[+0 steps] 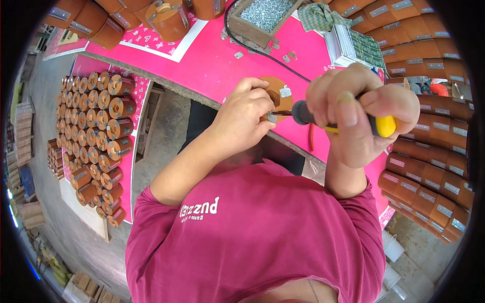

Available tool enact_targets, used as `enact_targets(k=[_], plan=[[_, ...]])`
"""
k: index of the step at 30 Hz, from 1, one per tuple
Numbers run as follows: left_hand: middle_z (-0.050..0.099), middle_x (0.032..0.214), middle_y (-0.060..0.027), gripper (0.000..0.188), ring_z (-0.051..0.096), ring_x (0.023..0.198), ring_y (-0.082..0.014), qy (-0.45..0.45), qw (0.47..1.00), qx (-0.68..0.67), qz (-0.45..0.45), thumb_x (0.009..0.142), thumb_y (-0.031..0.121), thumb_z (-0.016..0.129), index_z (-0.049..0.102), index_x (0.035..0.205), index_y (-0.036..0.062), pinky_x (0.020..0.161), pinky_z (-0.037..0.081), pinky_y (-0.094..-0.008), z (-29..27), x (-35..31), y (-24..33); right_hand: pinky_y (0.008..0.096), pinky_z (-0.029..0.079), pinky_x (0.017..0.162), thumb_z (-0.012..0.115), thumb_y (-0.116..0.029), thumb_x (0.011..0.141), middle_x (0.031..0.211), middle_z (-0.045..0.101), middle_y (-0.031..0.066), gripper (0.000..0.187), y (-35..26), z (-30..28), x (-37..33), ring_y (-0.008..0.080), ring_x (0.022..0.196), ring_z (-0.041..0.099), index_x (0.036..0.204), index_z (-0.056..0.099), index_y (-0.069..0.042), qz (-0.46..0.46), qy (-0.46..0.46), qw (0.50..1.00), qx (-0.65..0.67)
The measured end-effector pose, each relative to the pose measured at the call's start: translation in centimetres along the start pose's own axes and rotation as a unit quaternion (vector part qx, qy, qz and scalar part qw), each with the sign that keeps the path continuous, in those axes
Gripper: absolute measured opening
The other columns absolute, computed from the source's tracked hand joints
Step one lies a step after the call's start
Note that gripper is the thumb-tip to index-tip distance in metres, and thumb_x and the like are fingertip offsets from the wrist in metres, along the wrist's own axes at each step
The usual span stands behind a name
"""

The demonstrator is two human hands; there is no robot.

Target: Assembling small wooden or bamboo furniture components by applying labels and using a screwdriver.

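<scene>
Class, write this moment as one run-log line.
left hand: on round brown block | right hand: gripping screwdriver | shaft: pointed at small metal piece | beyond: box of silver hardware

White lettering (199, 208), upside down on a magenta shirt (273, 232), light characters (371, 52) repeated across green printed sheets (365, 42)

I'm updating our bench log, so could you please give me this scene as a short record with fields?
Left hand: holds a brown cylinder
Right hand: grips a yellow-and-dark screwdriver
Screwdriver tip: at the cylinder; exact contact unclear
Table: pink, bearing a wooden box of small metal pieces
Left side: rows of cylinders
Right side: stacked cylinders
</scene>
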State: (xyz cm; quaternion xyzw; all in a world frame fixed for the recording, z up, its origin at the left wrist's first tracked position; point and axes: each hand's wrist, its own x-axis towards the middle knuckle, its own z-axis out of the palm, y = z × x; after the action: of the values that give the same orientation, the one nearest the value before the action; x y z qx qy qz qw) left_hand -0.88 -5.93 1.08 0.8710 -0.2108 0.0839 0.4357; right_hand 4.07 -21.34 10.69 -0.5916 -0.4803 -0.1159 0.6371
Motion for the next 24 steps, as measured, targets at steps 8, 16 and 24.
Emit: enact_targets(k=[8, 16, 24], plan=[[0.063, 0.088, -0.0122, 0.020, 0.052, 0.107, -0.0325, -0.006, 1.000, 0.001, 0.006, 0.064, 0.006, 0.072, 0.065, 0.081, -0.0024, 0.090, 0.044, -0.0380, -0.1, 0.2, 0.5, 0.0272, 0.041, 0.041, 0.049, 0.009, 0.085, 0.067, 0.048, 0.0104, 0.021, 0.6, 0.7, 1.7, 0.0126, 0.047, 0.042, 0.097, 0.040, -0.005, -0.029, -0.019, 0.995, 0.095], [0.062, 0.082, -0.0138, 0.015, 0.052, 0.106, -0.0334, 0.000, 1.000, 0.021, 0.004, 0.063, 0.005, 0.072, 0.062, 0.072, -0.0021, 0.089, 0.044, -0.0383, 0.0, 0.3, 0.9, 0.0269, 0.043, 0.042, 0.050, 0.012, 0.084, 0.067, 0.048, 0.0099, 0.024, 0.9, 0.5, 0.7, 0.0130, 0.048, 0.044, 0.098, 0.041, -0.004, -0.032, 0.030, 0.999, 0.001], [0.064, 0.083, -0.0134, 0.016, 0.052, 0.107, -0.0342, -0.051, 0.999, 0.015, -0.006, 0.065, 0.003, 0.070, 0.065, 0.078, -0.0040, 0.091, 0.044, -0.0384, -0.7, 0.4, 1.1, 0.0278, 0.044, 0.042, 0.050, 0.014, 0.083, 0.070, 0.046, 0.0068, 0.025, 1.3, 0.2, 0.7, 0.0133, 0.050, 0.046, 0.099, 0.043, -0.004, -0.019, 0.024, 0.995, 0.098]])
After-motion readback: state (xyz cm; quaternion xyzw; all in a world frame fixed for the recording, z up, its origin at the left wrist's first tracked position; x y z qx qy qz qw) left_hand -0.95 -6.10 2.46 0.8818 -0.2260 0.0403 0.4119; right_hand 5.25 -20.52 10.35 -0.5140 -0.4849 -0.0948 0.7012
